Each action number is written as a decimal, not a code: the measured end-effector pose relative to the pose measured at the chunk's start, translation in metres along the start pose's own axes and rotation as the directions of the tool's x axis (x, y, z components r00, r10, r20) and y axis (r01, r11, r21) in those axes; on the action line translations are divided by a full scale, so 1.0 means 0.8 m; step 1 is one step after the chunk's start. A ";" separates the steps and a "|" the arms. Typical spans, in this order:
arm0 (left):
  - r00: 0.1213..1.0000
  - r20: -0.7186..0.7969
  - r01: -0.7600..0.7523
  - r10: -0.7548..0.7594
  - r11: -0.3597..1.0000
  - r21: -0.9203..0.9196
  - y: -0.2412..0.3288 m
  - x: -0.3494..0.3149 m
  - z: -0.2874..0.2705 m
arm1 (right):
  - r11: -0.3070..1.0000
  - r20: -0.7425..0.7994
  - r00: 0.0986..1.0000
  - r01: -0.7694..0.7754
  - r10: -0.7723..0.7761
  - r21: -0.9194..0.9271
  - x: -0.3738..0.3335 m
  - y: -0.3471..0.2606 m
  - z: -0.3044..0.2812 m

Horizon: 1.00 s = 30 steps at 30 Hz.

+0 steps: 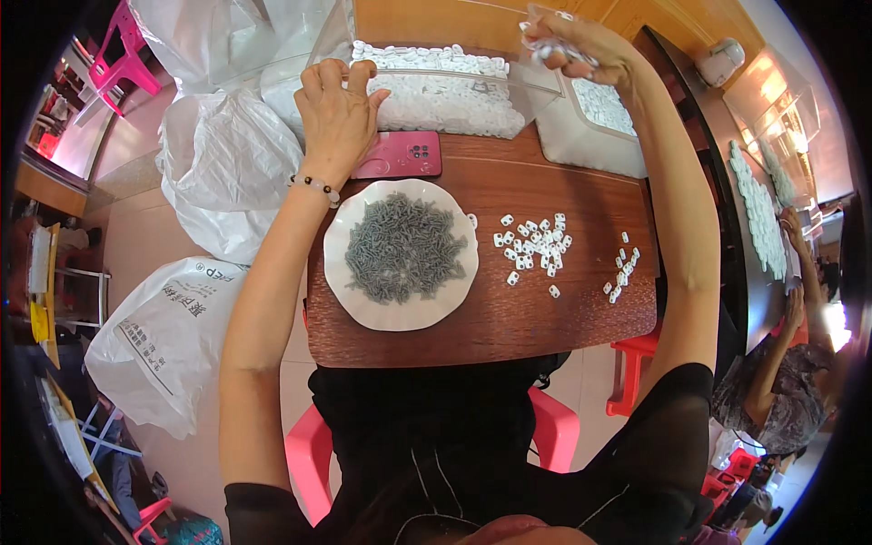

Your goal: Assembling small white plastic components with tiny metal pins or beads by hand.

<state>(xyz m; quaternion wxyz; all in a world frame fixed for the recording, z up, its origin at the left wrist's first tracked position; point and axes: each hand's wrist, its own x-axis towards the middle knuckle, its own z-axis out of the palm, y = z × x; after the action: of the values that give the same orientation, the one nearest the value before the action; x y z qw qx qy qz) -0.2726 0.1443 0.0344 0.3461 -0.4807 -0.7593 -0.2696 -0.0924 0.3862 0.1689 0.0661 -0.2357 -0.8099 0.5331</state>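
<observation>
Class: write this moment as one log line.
Left hand: hooked over rim of clear rectangular plastic bin | Right hand: gripping small white plastic pieces | Brown wooden table: scalloped white plate holding small grey pieces

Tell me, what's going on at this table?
A person is handling small white pieces. Their right hand is raised with some of them, near the white tub. Their left hand is at the front edge of a clear bin heaped with more. On the table, a white plate holds a pile of grey pieces, and two loose groups of white pieces lie to its right. A phone lies behind the plate.
</observation>
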 end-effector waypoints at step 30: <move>0.998 -0.015 -0.057 0.059 0.993 0.107 -0.001 -0.004 0.007 | 0.656 -0.161 0.853 0.247 -0.496 -0.713 -0.200 0.192 0.176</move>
<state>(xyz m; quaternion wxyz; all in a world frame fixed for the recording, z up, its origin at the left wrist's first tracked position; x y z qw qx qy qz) -0.2741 0.1465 0.0282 0.3857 -0.4809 -0.7552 -0.2228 0.0459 0.2459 -0.0051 0.2259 -0.1584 -0.9522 0.1309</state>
